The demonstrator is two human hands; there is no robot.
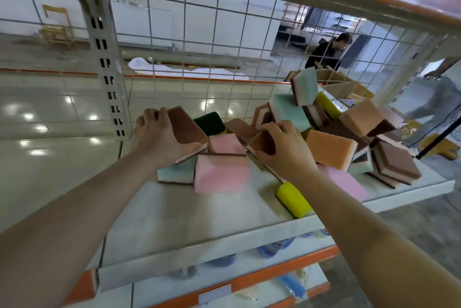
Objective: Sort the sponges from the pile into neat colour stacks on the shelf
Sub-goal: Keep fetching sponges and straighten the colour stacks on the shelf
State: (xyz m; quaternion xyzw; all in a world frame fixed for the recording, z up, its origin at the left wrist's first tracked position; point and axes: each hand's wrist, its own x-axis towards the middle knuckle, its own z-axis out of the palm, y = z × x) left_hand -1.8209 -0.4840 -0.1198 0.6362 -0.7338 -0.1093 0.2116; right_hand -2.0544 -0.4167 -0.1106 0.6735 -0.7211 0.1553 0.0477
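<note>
We reach with both hands into the pile of sponges (pixel 324 133) on the grey shelf (pixel 199 220). Our left hand (pixel 159 138) grips a brown-topped sponge (pixel 185 125) with a pink underside: the fingers curl over its far edge and the thumb lies along its near edge. Just in front of this hand, toward us, lies a green sponge (pixel 175 173), and beside that a pink sponge (pixel 220 174), a little blurred. Behind the held sponge, near the wire grid (pixel 224 33), we see a dark green sponge (pixel 210 122).

Our right hand (pixel 284 148) has its fingers and thumb curled around a brown sponge (pixel 263 141), which is tilted up. To the left of this hand, between both hands, a second pink sponge (pixel 225 144) sits on top of the blurred one. Near the wrist, close to the shelf front, lies a yellow sponge (pixel 294 199). To the right of the hand is an orange sponge (pixel 329 148), and beyond it the pile rises, with green, orange and brown pieces leaning against the grid.

Through the grid a person in dark clothes (pixel 326 53) is visible.
</note>
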